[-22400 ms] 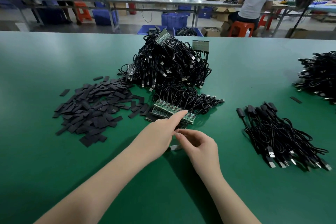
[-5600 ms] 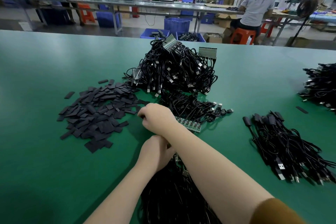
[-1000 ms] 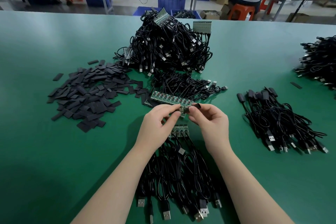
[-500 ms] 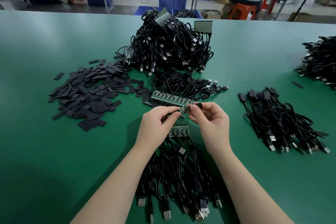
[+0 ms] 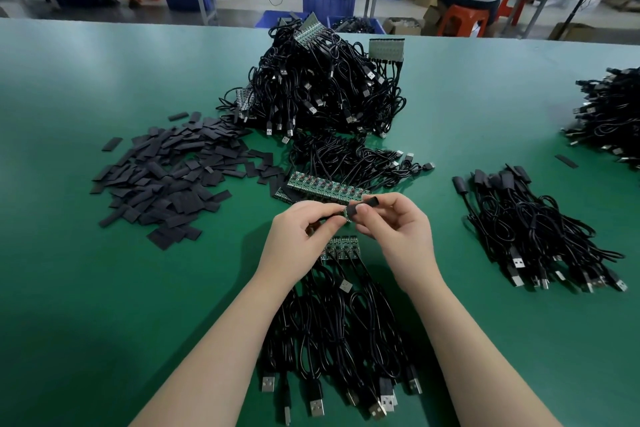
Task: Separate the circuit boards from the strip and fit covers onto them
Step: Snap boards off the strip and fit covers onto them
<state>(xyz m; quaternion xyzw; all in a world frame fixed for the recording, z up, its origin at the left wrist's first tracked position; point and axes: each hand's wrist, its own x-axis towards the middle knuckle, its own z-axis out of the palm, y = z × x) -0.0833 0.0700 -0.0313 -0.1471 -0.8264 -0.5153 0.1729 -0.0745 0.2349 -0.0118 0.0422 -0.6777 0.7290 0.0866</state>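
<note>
My left hand [image 5: 300, 236] pinches a small green circuit board whose black cable hangs down to the bundle below. My right hand [image 5: 394, 224] pinches a black sleeve cover [image 5: 360, 206] right at the board's end, above the table. Just beyond my hands lies a strip of green circuit boards [image 5: 327, 188] with cables attached. Under my hands, a short strip of boards [image 5: 341, 248] heads a bundle of black USB cables [image 5: 339, 340]. Loose black covers [image 5: 166, 177] lie heaped at the left.
A tall tangle of black cables with board strips [image 5: 318, 80] rises at the centre back of the green table [image 5: 86, 288]. Covered cables [image 5: 533, 236] lie at the right, another cable pile [image 5: 613, 114] at the far right. A person sits at a bench behind.
Over the last second my right hand has brought the black cover closer onto the end of the board held by my left hand. The strips and piles have not moved.
</note>
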